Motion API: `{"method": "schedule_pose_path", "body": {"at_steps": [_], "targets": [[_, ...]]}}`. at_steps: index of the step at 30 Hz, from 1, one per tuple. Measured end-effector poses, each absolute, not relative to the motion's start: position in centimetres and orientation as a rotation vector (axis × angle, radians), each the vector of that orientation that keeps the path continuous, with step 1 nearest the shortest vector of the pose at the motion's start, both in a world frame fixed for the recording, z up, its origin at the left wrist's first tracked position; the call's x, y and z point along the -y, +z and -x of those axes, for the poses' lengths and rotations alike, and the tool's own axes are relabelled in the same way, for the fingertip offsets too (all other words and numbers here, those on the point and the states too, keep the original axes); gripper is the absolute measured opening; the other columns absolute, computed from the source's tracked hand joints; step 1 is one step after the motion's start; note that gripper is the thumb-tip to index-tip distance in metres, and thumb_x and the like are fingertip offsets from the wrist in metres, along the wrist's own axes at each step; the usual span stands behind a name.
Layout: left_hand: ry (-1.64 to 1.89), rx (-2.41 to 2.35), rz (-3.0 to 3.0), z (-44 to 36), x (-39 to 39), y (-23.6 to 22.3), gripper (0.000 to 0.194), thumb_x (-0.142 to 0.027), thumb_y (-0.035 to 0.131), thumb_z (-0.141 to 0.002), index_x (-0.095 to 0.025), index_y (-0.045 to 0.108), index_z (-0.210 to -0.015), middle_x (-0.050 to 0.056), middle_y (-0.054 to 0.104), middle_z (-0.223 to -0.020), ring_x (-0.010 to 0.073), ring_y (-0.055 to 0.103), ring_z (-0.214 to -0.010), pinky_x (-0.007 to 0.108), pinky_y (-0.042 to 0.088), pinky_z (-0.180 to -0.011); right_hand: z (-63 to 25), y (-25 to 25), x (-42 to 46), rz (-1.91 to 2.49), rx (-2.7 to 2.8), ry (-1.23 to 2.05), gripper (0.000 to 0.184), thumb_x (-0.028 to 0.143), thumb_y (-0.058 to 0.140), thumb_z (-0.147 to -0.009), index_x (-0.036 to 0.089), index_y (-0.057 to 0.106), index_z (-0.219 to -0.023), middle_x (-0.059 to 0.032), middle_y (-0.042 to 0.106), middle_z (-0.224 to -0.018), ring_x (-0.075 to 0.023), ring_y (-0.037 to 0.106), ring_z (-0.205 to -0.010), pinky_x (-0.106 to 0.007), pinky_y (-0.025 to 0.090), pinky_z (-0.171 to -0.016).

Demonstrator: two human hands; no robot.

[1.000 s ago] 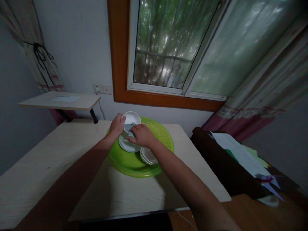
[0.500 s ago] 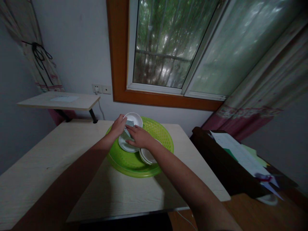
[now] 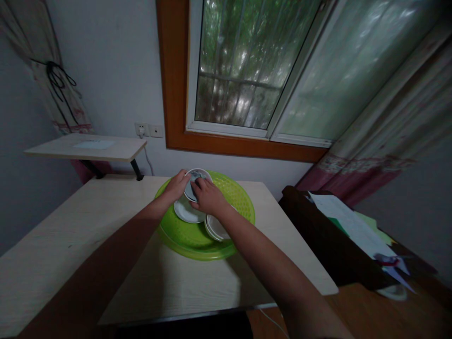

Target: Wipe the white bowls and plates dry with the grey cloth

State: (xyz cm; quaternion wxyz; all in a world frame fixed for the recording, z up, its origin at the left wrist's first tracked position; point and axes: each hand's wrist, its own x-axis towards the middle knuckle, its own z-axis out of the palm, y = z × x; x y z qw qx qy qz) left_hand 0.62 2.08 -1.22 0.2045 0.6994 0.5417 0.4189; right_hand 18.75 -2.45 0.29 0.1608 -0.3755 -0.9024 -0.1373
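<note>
A round green perforated basket (image 3: 233, 188) sits on the pale wooden table (image 3: 70, 226). My left hand (image 3: 177, 186) grips the left edge of a small white dish (image 3: 205, 173), tilted up over the basket. My right hand (image 3: 208, 196) presses a grey-blue cloth (image 3: 194, 176) against the dish's face, fingers closed on the cloth. Below the raised dish lies another white plate (image 3: 185, 214), and a stack of small white dishes (image 3: 215, 230) rests beside my right wrist.
A small raised shelf (image 3: 88, 147) stands at the table's back left by a wall socket (image 3: 148, 129). A dark side table with papers (image 3: 353, 226) is at the right. The window and curtains are behind.
The raised dish has tilted up more toward me, and my right hand with the cloth has shifted up and right across its face.
</note>
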Motion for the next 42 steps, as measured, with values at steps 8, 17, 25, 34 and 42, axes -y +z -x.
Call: {"method": "schedule_pose_path", "body": {"at_steps": [8,17,25,34,42], "targets": [[1.251,-1.704,-1.846,-0.2,-2.1,-0.7,0.031,-0.045,0.036,-0.093,-0.023,0.057,-0.1,0.008,0.067,-0.1,0.0247,0.061,-0.098,0.037,0.045,-0.091,-18.6,1.1,3.1,1.195,2.6,-0.432,0.041,0.047,0.065,-0.088,0.013,0.065,-0.109,-0.0169,0.068,-0.105,-0.031,0.062,-0.103,-0.047,0.039,-0.103],[1.364,-1.643,-1.766,0.1,-2.5,-1.0,0.033,-0.045,0.036,-0.093,-0.022,0.057,-0.101,0.009,0.065,-0.101,0.026,0.061,-0.099,0.041,0.046,-0.093,-18.4,1.2,3.5,0.89,2.662,-0.052,0.051,0.058,0.045,-0.099,0.013,0.062,-0.117,-0.0141,0.07,-0.112,-0.0237,0.065,-0.104,-0.034,0.043,-0.095],[1.443,-1.655,-1.724,0.0,-2.0,-0.5,0.032,-0.046,0.037,-0.093,-0.022,0.054,-0.104,0.011,0.064,-0.108,0.0269,0.06,-0.105,0.041,0.045,-0.096,-18.9,1.3,2.2,1.075,2.523,-0.002,0.074,0.052,0.011,-0.106,0.013,0.071,-0.088,-0.012,0.073,-0.089,-0.0193,0.066,-0.087,-0.031,0.044,-0.086],[1.466,-1.644,-1.661,0.0,-2.0,-0.3,0.028,-0.045,0.038,-0.093,-0.023,0.053,-0.102,0.01,0.064,-0.109,0.0275,0.059,-0.109,0.041,0.045,-0.097,-19.5,2.0,2.6,1.016,2.444,-0.054,0.06,0.041,0.019,-0.108,0.016,0.073,-0.107,-0.0097,0.073,-0.103,-0.0206,0.061,-0.102,-0.034,0.04,-0.099],[1.471,-1.636,-1.658,0.1,-2.1,-0.4,0.029,-0.045,0.038,-0.093,-0.022,0.053,-0.101,0.01,0.065,-0.108,0.0262,0.059,-0.107,0.04,0.046,-0.095,-19.2,1.9,2.4,0.776,2.5,0.159,0.05,0.037,0.024,-0.108,0.02,0.069,-0.12,-0.0048,0.072,-0.12,-0.0164,0.063,-0.111,-0.032,0.041,-0.103]]}}
